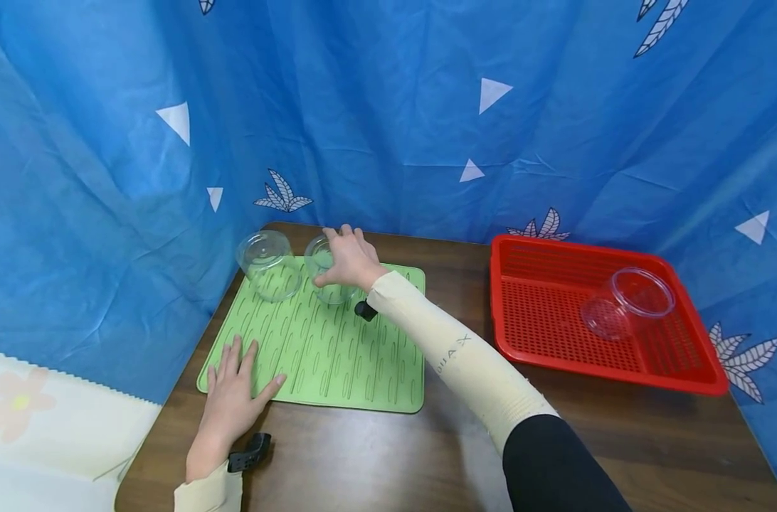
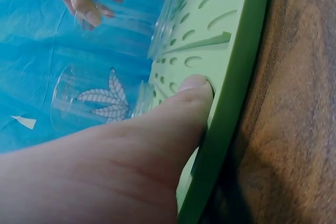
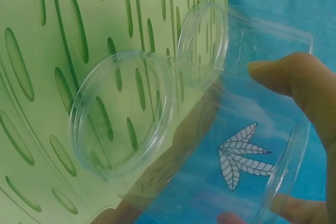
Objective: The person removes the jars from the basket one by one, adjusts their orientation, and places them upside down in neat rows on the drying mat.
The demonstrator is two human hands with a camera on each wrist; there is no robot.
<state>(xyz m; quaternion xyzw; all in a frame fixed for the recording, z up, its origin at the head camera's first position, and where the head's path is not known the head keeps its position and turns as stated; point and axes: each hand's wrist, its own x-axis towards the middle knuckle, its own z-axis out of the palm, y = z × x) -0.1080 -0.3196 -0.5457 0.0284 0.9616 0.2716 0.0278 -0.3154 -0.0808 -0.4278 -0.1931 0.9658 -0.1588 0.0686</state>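
A light green drying mat (image 1: 363, 373) with slotted grooves lies on the table. My right hand (image 1: 351, 259) grips a clear plastic jar (image 1: 332, 293) at the mat's back, thumb on one side and fingers on the other. In the right wrist view the jar's (image 3: 247, 108) ringed rim faces the mat. Left of it, a second clear jar (image 1: 273, 274) stands rim down at the mat's back left corner. My left hand (image 1: 231, 395) rests on the front left of the mat with its fingers spread; the left wrist view shows its thumb (image 2: 173, 103) on the mat's edge.
To the right, a red plastic basket (image 1: 513, 359) with a perforated floor holds another clear jar (image 1: 625, 302) lying tilted on its side. A blue curtain (image 1: 395, 107) closes off the back of the brown wooden table (image 1: 363, 455). White cloth hangs at the left.
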